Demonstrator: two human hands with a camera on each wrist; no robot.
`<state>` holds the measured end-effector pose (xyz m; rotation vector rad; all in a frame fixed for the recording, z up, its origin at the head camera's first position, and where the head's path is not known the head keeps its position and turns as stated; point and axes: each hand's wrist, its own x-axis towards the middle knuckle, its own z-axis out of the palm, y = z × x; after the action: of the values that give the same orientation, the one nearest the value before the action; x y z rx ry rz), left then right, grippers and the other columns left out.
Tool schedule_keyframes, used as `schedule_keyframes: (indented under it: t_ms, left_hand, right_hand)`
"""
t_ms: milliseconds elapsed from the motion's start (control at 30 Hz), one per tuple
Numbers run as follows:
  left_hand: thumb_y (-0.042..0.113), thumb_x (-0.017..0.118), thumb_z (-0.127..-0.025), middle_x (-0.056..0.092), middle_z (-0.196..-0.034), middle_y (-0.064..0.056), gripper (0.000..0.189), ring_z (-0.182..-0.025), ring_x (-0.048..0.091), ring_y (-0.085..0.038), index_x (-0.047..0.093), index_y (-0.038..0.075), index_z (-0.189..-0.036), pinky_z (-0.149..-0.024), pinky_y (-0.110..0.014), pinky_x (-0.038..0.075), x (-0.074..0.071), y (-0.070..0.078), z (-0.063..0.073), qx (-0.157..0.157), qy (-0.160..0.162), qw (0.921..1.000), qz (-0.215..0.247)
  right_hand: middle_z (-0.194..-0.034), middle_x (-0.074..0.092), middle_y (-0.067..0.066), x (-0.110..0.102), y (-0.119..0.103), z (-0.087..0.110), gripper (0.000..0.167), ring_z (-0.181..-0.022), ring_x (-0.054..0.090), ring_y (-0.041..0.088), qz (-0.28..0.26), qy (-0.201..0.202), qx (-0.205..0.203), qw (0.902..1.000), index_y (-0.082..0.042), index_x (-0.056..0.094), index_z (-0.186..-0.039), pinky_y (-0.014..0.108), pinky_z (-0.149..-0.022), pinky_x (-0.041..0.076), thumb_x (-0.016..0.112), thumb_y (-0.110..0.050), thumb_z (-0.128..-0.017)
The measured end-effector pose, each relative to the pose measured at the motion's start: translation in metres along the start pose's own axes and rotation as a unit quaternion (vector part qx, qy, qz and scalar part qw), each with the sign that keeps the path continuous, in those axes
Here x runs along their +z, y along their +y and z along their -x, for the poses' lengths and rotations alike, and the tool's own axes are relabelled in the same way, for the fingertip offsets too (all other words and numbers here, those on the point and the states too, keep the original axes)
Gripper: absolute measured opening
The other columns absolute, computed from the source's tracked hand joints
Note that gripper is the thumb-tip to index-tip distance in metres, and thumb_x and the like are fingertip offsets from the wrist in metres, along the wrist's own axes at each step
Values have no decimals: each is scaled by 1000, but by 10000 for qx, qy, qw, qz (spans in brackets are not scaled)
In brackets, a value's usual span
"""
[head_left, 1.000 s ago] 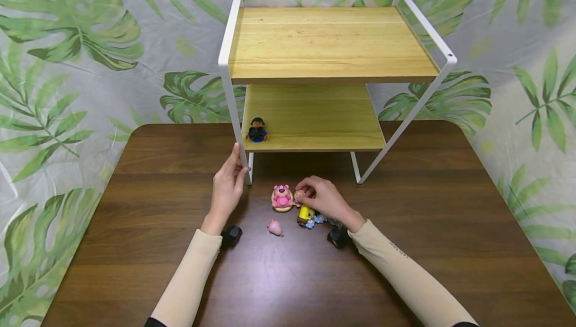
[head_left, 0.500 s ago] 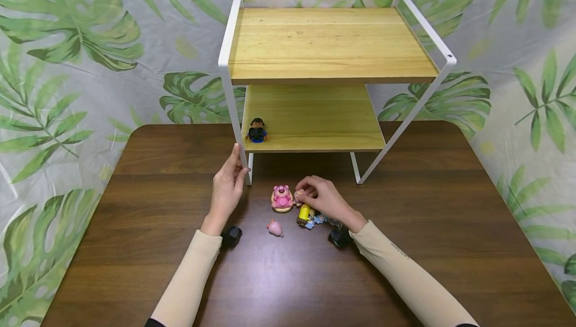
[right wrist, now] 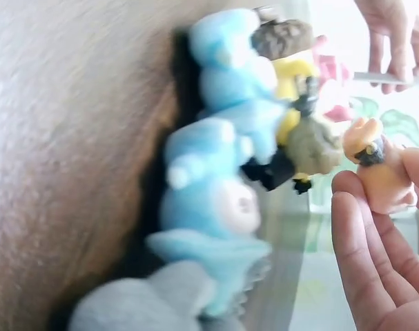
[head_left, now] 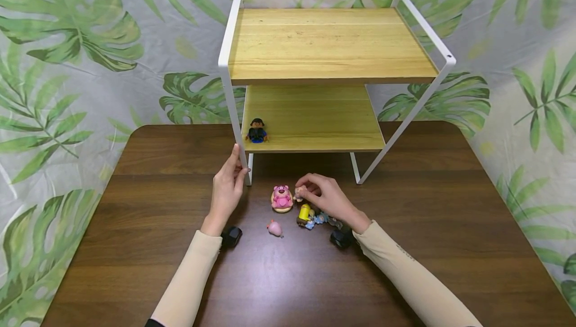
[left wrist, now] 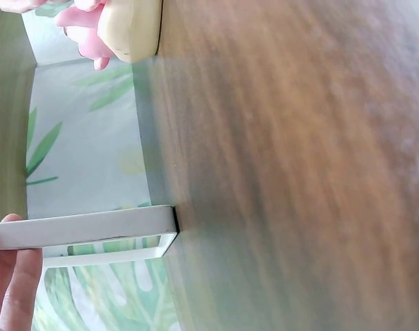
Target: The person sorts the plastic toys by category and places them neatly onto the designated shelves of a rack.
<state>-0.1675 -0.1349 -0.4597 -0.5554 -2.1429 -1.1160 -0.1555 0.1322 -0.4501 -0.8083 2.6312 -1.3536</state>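
Note:
My left hand (head_left: 228, 187) grips the white front-left leg (left wrist: 92, 227) of a two-tier wooden shelf (head_left: 315, 42). In the right wrist view, a small peach-orange toy figurine (right wrist: 385, 176) with a dark patch is pinched between the thumb and fingers of my right hand (head_left: 330, 197). That hand hovers low over the table, just right of a pink bear figurine (head_left: 282, 198) on a cream round base. Below it lie a yellow-and-brown figurine (head_left: 304, 212) and light blue figurines (head_left: 321, 218). A grey toy (right wrist: 140, 303) also shows in the right wrist view.
On the lower shelf board (head_left: 324, 122), a dark-haired toy figure (head_left: 257, 131) stands at the left front corner. A small pink toy (head_left: 275, 228) lies on the brown table (head_left: 288, 287) in front of the bear. A leaf-print cloth (head_left: 67, 17) hangs behind.
My right hand has risen slightly, lifting the peach-orange figurine a little beside the bear. The left hand keeps its grip on the shelf leg.

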Motion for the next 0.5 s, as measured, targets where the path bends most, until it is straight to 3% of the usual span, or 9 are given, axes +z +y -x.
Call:
schedule_keyframes:
  t_ms: [500]
  left_hand:
    - [-12, 64, -85, 56, -83, -15, 103, -74, 60, -26, 14, 49, -150, -66, -40, 56, 0, -1, 1, -20, -46, 10000, -43]
  right_hand:
    - [-91, 59, -2, -15, -22, 1, 11, -79, 56, 13, -331, 301, -579, 9973, -11, 65, -100, 28, -68, 53, 69, -15, -90]
